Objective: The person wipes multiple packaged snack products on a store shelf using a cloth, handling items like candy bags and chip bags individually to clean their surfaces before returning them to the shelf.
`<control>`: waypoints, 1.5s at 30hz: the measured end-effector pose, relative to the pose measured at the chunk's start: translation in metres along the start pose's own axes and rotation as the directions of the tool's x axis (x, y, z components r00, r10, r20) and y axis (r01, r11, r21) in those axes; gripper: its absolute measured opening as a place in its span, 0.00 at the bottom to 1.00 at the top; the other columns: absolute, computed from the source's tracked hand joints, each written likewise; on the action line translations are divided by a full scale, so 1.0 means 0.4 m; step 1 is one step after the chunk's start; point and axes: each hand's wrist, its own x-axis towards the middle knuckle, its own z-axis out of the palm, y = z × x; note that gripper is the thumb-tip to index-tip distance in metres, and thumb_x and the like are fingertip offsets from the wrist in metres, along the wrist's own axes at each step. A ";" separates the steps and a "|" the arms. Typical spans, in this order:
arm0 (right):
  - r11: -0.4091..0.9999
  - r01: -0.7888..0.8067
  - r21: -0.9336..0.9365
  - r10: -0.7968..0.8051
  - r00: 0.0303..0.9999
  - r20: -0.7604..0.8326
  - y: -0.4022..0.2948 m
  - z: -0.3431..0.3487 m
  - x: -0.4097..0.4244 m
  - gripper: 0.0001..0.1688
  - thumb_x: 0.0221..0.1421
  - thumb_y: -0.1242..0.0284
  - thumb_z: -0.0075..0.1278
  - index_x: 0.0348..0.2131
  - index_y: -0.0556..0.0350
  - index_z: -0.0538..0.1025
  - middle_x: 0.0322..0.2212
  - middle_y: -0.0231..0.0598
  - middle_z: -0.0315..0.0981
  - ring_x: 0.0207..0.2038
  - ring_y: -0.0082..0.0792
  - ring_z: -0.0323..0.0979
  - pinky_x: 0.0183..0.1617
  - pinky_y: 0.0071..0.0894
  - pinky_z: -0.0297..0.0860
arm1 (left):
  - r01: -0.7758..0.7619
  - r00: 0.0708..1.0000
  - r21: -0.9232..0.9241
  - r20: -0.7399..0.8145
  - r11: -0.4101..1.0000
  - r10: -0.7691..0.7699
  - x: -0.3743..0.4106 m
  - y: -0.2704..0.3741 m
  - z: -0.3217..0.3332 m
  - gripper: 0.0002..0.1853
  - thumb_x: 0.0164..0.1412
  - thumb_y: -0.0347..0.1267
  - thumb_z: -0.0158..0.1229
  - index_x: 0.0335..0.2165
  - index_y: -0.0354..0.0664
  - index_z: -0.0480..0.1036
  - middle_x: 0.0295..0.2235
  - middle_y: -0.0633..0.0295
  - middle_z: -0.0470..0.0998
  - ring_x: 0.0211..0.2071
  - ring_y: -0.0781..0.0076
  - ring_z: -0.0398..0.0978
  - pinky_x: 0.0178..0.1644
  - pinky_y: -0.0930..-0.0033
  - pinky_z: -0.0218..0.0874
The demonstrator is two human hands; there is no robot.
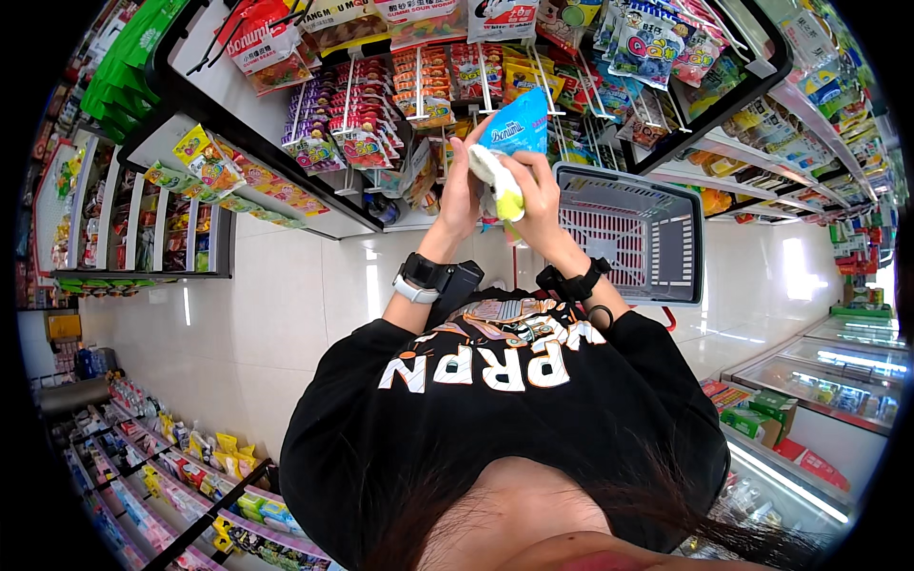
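A blue candy bag (515,123) stands tilted just above my two hands, in front of the hanging sweets. My right hand (534,193) has its fingers curled round a white and yellow-green cloth (500,187), which covers the bag's lower part. My left hand (460,187) is upright against the left side of the bag and cloth, thumb raised; its fingers are partly hidden behind them, so its hold is unclear. Small packs of gummy candy (364,135) hang on hooks beyond my hands.
A grey plastic shopping basket (696,235) is at the right of my hands. Metal display hooks (420,86) stick out from the candy rack. Shelves of packaged goods (785,135) run along the right. Glass-topped freezers (828,364) stand at the lower right.
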 end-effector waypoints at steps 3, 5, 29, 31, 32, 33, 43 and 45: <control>0.998 -0.048 0.045 0.052 0.994 -0.098 0.000 -0.001 0.014 0.30 0.32 0.85 0.54 0.42 0.61 0.71 0.34 0.47 0.65 0.35 0.46 0.67 0.36 0.36 0.67 | -0.081 0.996 0.143 -0.027 0.986 0.086 0.009 -0.033 -0.021 0.32 0.63 0.51 0.40 0.57 0.42 0.51 0.51 0.61 0.63 0.50 0.74 0.63 0.53 0.70 0.55; 0.990 -0.111 0.088 0.125 0.978 -0.169 0.009 0.004 0.023 0.25 0.36 0.86 0.50 0.41 0.63 0.69 0.34 0.48 0.65 0.36 0.49 0.67 0.38 0.36 0.66 | -0.120 0.988 0.228 -0.072 0.966 0.140 0.004 -0.057 -0.020 0.26 0.64 0.42 0.46 0.55 0.40 0.56 0.48 0.62 0.67 0.47 0.77 0.65 0.51 0.73 0.56; 0.990 0.037 -0.138 -0.044 0.998 -0.050 -0.024 -0.025 0.056 0.29 0.32 0.78 0.56 0.42 0.48 0.76 0.37 0.41 0.67 0.38 0.44 0.65 0.39 0.37 0.65 | -0.109 0.990 0.389 -0.038 0.915 0.134 -0.024 -0.075 -0.048 0.20 0.58 0.28 0.54 0.48 0.35 0.62 0.42 0.62 0.71 0.42 0.78 0.68 0.46 0.73 0.61; 0.982 -0.006 -0.188 -0.015 0.994 -0.110 -0.016 -0.029 0.064 0.29 0.33 0.79 0.56 0.42 0.49 0.75 0.37 0.43 0.65 0.38 0.45 0.65 0.39 0.38 0.65 | -0.064 0.995 0.306 -0.057 0.950 0.085 -0.023 -0.067 -0.050 0.21 0.56 0.27 0.55 0.48 0.35 0.63 0.41 0.62 0.72 0.40 0.78 0.70 0.45 0.73 0.62; 0.978 -0.031 -0.206 0.008 0.994 -0.113 -0.012 -0.031 0.069 0.29 0.33 0.79 0.56 0.42 0.49 0.75 0.37 0.43 0.65 0.38 0.45 0.65 0.39 0.39 0.65 | -0.057 0.995 0.270 -0.060 0.961 0.075 -0.025 -0.060 -0.046 0.21 0.55 0.27 0.56 0.48 0.35 0.63 0.41 0.62 0.72 0.40 0.78 0.70 0.45 0.73 0.63; 0.973 -0.057 -0.224 0.031 0.993 -0.117 -0.009 -0.034 0.071 0.29 0.33 0.79 0.56 0.42 0.49 0.75 0.37 0.43 0.65 0.38 0.45 0.65 0.39 0.39 0.65 | -0.048 0.996 0.234 -0.062 0.971 0.064 -0.028 -0.055 -0.043 0.21 0.55 0.26 0.56 0.48 0.35 0.63 0.41 0.62 0.72 0.40 0.78 0.70 0.45 0.73 0.63; 0.944 0.115 -0.311 -0.102 0.993 0.056 -0.015 -0.057 0.055 0.25 0.30 0.74 0.57 0.36 0.40 0.78 0.37 0.33 0.70 0.38 0.40 0.65 0.40 0.39 0.65 | -0.001 1.000 0.260 -0.018 0.966 0.006 -0.029 -0.037 -0.068 0.24 0.59 0.26 0.47 0.54 0.36 0.59 0.50 0.59 0.66 0.50 0.73 0.64 0.54 0.71 0.53; 0.945 0.050 -0.324 -0.050 0.999 0.007 0.022 -0.070 0.051 0.22 0.35 0.76 0.55 0.37 0.46 0.78 0.37 0.37 0.70 0.40 0.42 0.65 0.42 0.36 0.64 | -0.066 0.997 0.186 0.053 0.980 0.057 -0.026 -0.019 -0.058 0.26 0.61 0.32 0.50 0.56 0.37 0.57 0.50 0.60 0.67 0.48 0.75 0.64 0.53 0.72 0.55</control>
